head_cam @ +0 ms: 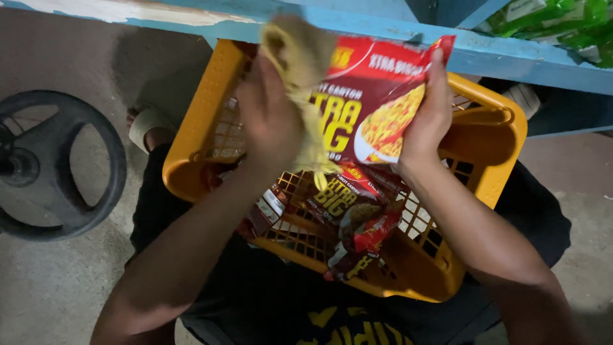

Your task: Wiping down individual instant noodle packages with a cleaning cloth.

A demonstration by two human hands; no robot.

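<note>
Nearest, at 6 o'clock: dark garment (274, 306) over the lap, yellow print at its lower edge. Resting on the lap, yellow plastic basket (491, 160) with lattice walls, tilted toward the viewer; inside it, several red and dark noodle packets (357, 223) lying in a loose heap. Above the basket, at centre: left hand (271, 121), fingers clenched around a pale yellow cloth (303, 70), cloth pressed against the face of a large red noodle packet (377, 102). Right hand (428, 121) at 1 o'clock of the heap, fingers grasping that packet's right edge, holding it upright over the basket. At 9 o'clock, on the concrete floor (57, 281): black wheel (54, 166), well apart from the basket. Farthest, along 12 o'clock: blue painted wooden bench (511, 57); green packets (562, 22) at 2 o'clock beyond it.
</note>
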